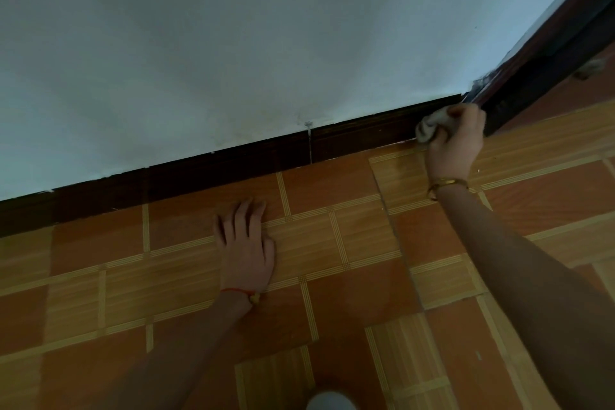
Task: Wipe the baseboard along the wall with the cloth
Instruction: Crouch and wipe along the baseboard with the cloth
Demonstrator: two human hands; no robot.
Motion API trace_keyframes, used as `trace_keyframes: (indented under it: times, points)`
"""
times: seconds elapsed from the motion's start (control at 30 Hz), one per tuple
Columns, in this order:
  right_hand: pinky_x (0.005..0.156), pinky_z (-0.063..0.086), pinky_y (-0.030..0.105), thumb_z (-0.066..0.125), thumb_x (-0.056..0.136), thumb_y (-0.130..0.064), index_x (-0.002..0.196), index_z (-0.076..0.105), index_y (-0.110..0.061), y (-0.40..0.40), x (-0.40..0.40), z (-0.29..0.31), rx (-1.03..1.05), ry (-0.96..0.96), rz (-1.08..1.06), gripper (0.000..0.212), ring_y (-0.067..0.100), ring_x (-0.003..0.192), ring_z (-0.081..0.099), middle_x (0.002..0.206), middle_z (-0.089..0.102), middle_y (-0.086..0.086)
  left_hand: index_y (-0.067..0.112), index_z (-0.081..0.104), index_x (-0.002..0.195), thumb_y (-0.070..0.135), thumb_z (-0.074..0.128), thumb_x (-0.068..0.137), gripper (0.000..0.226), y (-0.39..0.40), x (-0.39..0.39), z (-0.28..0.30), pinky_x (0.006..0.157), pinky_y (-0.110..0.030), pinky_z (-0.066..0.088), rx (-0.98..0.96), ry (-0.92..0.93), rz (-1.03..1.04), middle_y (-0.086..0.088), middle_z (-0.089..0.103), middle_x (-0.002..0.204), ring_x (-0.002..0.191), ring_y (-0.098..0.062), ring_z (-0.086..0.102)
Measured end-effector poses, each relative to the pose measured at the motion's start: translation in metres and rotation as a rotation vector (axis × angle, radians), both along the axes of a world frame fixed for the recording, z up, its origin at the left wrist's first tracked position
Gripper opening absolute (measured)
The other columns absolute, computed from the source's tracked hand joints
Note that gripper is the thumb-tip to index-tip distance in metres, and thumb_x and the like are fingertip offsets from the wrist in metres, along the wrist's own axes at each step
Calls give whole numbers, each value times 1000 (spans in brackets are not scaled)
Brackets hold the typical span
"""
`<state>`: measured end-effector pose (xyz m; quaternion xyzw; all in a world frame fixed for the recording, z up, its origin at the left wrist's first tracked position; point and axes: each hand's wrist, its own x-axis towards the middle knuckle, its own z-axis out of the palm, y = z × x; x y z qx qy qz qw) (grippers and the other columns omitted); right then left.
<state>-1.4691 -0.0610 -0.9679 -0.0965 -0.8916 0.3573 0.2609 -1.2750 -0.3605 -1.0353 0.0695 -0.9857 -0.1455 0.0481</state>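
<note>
Pale, scuffed wall (233,43) meets patterned orange floor tiles (332,243) along a dark brown baseboard (233,163) that runs diagonally up to the right, where it ends at a dark door frame (539,53). A bunched whitish cloth (429,126) is pressed against the baseboard just beside that frame, at the floor line. The right hand (456,143) is clenched around the cloth, fingers curled over it; a gold bracelet (446,185) circles the wrist. Well apart to the left, the left hand (246,243) lies flat on the tiles, fingers together and extended toward the baseboard, holding nothing, with a red string bracelet (239,293) at its wrist.
</note>
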Motion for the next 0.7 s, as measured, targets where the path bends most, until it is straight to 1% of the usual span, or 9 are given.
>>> trace_keyframes:
  times: [0.03,0.1,0.2,0.23,0.3,0.4,0.5,0.57,0.7]
  points:
    - [85,43,23,48,74,11,105,52,0,3,-1,-1,14,4,11,33,25,99,55,114,53,17,11,51,140,25,37,92,52,0,0,-1,116,-65,20,-4,0,2,-14,47,145,134,-36,43]
    - [88,46,30,49,78,10,107,52,0,-1,3,-7,42,-21,52,31,26,103,55,114,53,17,11,51,140,25,36,91,53,0,0,-1,116,-65,20,-13,-2,1,-14,47,145,134,-36,43]
    - [97,46,41,50,83,8,116,52,0,-13,13,-30,137,-192,134,34,31,113,51,122,52,19,10,50,140,24,37,91,52,0,0,0,116,-65,21,-17,-3,0,-15,47,145,135,-36,41]
    - [97,46,45,49,83,7,118,52,0,-16,15,-36,163,-224,137,36,33,114,49,123,52,19,11,50,140,24,37,92,52,0,0,1,116,-65,21,-16,-9,0,-15,46,146,135,-36,41]
    - [95,46,49,48,80,7,116,53,1,-20,13,-40,161,-233,103,37,35,112,49,121,52,20,11,49,141,25,36,92,53,1,0,2,116,-65,20,-15,-29,1,-15,45,147,135,-37,41]
    - [93,46,49,50,78,7,114,54,3,-27,14,-38,119,-253,71,37,36,110,49,119,54,21,10,48,141,26,35,91,54,1,-1,2,116,-66,19,-14,-57,6,-15,44,146,134,-39,41]
    - [90,46,45,52,80,3,119,52,3,-43,24,-40,129,-260,119,39,34,108,49,117,54,20,10,48,141,26,35,90,55,2,-2,2,116,-66,18,-16,-68,11,-15,43,146,134,-39,40]
    - [90,45,40,55,83,2,122,52,2,-62,35,-41,129,-258,179,39,31,108,48,117,55,18,10,47,140,27,35,90,55,1,-1,2,116,-66,18,-9,-67,11,-15,43,145,134,-39,39]
    - [85,48,38,60,79,7,107,58,-2,-93,51,-41,136,-192,379,29,29,100,53,107,57,15,10,49,139,27,36,89,54,1,-1,2,115,-66,20,-8,-50,9,-15,43,144,132,-39,39]
